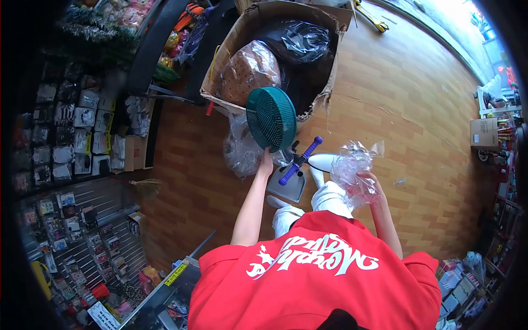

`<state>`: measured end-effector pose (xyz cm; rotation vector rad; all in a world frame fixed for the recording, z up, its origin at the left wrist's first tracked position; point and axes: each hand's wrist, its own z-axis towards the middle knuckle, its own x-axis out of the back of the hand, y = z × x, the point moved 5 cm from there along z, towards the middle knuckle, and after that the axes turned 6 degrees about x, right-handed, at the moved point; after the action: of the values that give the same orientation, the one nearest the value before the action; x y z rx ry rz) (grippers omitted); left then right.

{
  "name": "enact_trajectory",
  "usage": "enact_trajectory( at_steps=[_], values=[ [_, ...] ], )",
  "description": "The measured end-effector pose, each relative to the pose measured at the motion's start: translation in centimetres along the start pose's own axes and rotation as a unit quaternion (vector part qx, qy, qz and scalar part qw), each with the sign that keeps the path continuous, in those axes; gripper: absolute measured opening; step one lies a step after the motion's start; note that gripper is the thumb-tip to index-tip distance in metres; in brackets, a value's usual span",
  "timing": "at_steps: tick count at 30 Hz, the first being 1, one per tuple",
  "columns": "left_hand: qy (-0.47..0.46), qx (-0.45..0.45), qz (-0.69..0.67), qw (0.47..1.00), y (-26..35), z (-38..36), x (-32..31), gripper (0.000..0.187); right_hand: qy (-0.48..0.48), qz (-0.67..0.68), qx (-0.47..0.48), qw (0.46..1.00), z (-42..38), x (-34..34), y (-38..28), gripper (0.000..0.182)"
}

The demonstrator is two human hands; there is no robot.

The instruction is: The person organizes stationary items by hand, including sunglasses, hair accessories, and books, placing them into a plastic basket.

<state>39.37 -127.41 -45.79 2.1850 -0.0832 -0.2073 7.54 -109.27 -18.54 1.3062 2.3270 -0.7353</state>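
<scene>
My left hand [266, 161] grips the lower edge of a round green basket [271, 118], which is tilted up in front of an open cardboard box. Crumpled clear plastic [357, 170] is bunched in my right hand [369, 184], above my white shoe. The cardboard box [223, 103] holds a brown dotted item [250, 71] in clear wrap and a black plastic bag [306, 41]. More clear plastic [240, 147] hangs behind the basket. A purple-handled item [300, 161] and a grey dustpan [287, 185] lie between my arms, near my feet.
Racks of packaged goods [77, 121] line the left side. A small straw broom [146, 188] is near them. Shelves and a small carton [484, 133] stand at the right. A glass counter [159, 291] is at lower left. A yellow-handled object [371, 16] lies at the top.
</scene>
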Motion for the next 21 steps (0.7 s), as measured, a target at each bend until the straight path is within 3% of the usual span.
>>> enact_trajectory(
  at_steps=[1,3,5,8,11,12,14,15,18,20,21],
  values=[
    [0.005,-0.045,0.053,0.998,1.8,-1.1,-0.1,0.034,0.007,-0.002,0.006,1.000,0.1,0.2,-0.1,0.039],
    [0.032,0.073,0.107,0.991,5.4,-4.3,0.1,0.032,0.021,-0.006,0.015,1.000,0.5,0.4,-0.4,0.038],
    [0.042,0.032,0.083,0.995,9.5,-7.6,0.1,0.031,-0.024,-0.184,0.150,0.971,7.3,4.7,0.6,0.042],
    [0.003,-0.080,-0.102,0.992,7.1,-8.5,5.0,0.032,-0.091,-0.129,0.173,0.972,6.9,-6.9,-1.2,0.051],
    [-0.020,-0.030,-0.298,0.954,11.0,-14.0,4.9,0.036,-0.192,-0.161,0.205,0.946,8.4,-19.0,0.3,0.053],
    [-0.021,-0.051,-0.328,0.943,11.3,-15.2,5.1,0.040,-0.183,-0.151,0.179,0.955,10.9,-20.9,1.9,0.048],
    [0.000,-0.079,-0.348,0.934,11.6,-17.4,5.0,0.038,-0.301,-0.083,0.120,0.943,17.3,-24.5,6.3,0.035],
    [0.020,-0.085,-0.361,0.929,11.7,-18.3,5.1,0.037,-0.349,-0.153,0.186,0.906,20.0,-25.8,8.3,0.036],
    [0.043,-0.103,-0.396,0.911,11.1,-20.4,5.3,0.045,-0.328,-0.254,0.034,0.909,27.7,-25.5,15.7,0.033],
    [0.078,-0.111,-0.419,0.898,11.5,-21.7,5.3,0.048,-0.284,-0.297,-0.169,0.896,28.8,-23.3,19.3,0.040],
    [0.083,-0.114,-0.388,0.911,11.5,-22.3,5.6,0.048,-0.162,-0.422,-0.170,0.876,32.4,-20.2,21.3,0.042]
  ],
)
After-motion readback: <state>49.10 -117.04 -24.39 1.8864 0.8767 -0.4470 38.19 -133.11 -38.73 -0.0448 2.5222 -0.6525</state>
